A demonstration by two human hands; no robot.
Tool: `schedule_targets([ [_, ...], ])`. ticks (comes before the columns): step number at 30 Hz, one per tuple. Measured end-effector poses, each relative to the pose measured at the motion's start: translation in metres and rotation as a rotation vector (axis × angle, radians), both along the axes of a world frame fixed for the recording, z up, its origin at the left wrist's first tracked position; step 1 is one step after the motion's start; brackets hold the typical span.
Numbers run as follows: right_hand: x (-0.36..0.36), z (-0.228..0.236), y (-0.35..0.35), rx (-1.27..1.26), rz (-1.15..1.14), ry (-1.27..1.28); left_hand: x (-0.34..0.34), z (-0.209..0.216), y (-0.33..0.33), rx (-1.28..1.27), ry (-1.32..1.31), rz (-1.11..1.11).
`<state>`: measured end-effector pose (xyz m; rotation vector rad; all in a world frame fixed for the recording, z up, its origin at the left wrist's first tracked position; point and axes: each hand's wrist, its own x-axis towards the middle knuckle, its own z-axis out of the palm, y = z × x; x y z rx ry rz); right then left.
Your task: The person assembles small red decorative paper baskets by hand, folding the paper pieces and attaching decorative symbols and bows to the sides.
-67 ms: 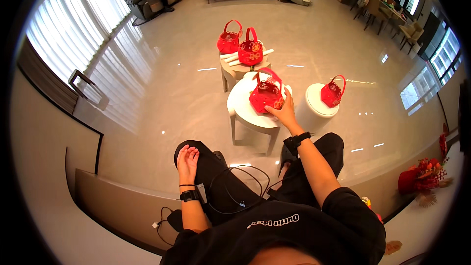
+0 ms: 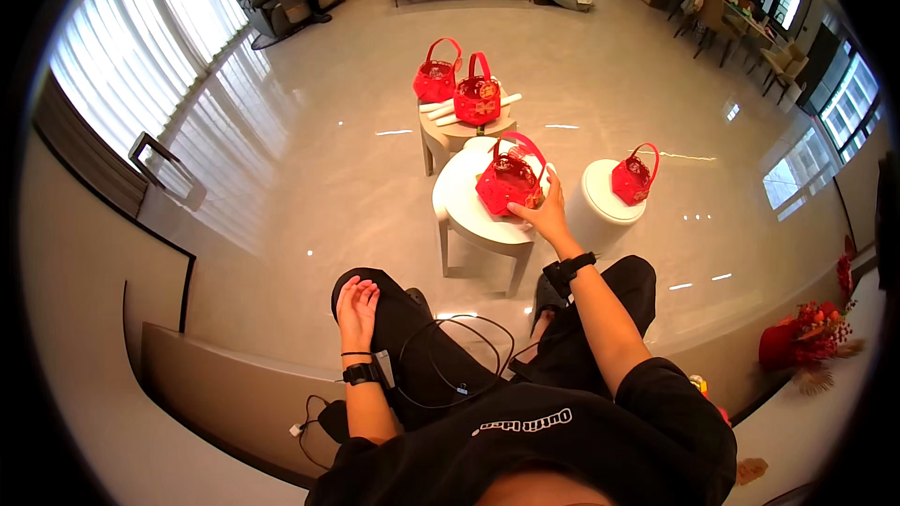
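A red basket (image 2: 507,189) with an arched handle and openwork rim stands on a white round stool (image 2: 457,197) in front of me. My right hand (image 2: 546,215) holds its right side, thumb at the near lower edge and fingers reaching up along the far side. Part of the basket's right side is hidden by that hand. Against my left knee rests my left hand (image 2: 358,307), holding nothing, its fingers loosely curled and a little apart.
Two more red baskets, a nearer one (image 2: 477,104) and a farther one (image 2: 435,82), stand on a second stool (image 2: 448,138) with white rolls (image 2: 506,101). Another small red basket (image 2: 634,182) sits on a white cylinder (image 2: 600,201). A black cable (image 2: 511,342) loops over my lap.
The basket in my right hand has turned slightly, its handle shifting a little to the right. My left hand has stayed in place.
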<state>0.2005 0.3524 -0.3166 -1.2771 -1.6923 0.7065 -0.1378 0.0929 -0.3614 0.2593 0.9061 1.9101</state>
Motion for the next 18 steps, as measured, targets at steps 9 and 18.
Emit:
schedule_targets([
  [9,0.026,0.096,-0.013,0.201,0.075,0.372,0.008,0.003,0.003,0.046,0.023,-0.016],
  [18,0.024,0.316,-0.172,0.567,1.362,0.606,0.0,-0.012,0.005,0.055,0.03,-0.012],
])
